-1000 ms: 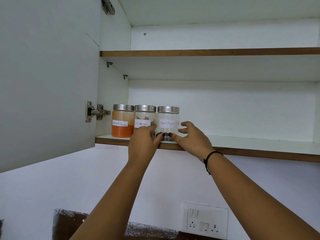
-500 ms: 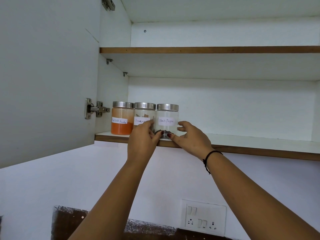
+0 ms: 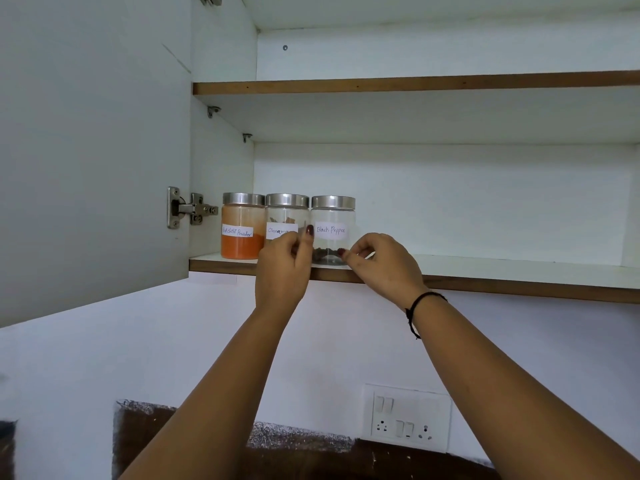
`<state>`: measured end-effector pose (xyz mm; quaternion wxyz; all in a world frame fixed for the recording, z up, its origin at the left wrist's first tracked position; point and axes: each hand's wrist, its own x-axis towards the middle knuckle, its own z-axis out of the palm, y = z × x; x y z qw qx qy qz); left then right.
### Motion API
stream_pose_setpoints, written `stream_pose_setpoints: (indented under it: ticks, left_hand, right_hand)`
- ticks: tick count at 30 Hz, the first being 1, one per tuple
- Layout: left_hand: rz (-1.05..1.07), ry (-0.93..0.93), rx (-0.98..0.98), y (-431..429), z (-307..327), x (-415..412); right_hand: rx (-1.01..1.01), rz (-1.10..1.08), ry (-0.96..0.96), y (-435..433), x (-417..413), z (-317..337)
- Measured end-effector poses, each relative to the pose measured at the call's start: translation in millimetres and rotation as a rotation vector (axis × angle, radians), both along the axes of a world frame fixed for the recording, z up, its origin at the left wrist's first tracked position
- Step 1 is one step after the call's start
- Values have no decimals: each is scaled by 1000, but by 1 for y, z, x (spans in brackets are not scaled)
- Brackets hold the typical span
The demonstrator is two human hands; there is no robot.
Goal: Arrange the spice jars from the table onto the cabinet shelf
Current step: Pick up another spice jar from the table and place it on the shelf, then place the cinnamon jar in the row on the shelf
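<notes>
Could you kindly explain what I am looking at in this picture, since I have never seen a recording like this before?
No machine here: a person wears a camera on the head, so this one view looks up along both forearms. The cabinet door stands open at the left. On the lower shelf three steel-lidded jars stand upright in a row: the red chilli powder jar, the cinnamon jar, then the black pepper jar. The left hand and the right hand flank the black pepper jar, fingers curled, fingertips at its sides; whether they truly hold it, I cannot tell. A switch plate sits on the wall below.
</notes>
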<state>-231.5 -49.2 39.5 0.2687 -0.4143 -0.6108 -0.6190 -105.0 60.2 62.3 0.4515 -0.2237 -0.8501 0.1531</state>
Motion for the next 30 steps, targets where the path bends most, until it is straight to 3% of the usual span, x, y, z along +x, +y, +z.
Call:
stream_pose_setpoints:
  ticks: [6,12,22,30]
  left_hand:
    - [-167,10,54,-11,-11,5]
    - [-245,-15,67,-35,-54,38]
    - [-438,-237,-23,-68,-154,86]
    - [-545,-412,-130,-82,-252,96]
  right_hand:
    - [104,178,176,-23,19,-25]
    - [-21,381,354,-58,52,-59]
    - [-277,459,213,-79,86,-185]
    - [-369,533,116,-88,109,-272]
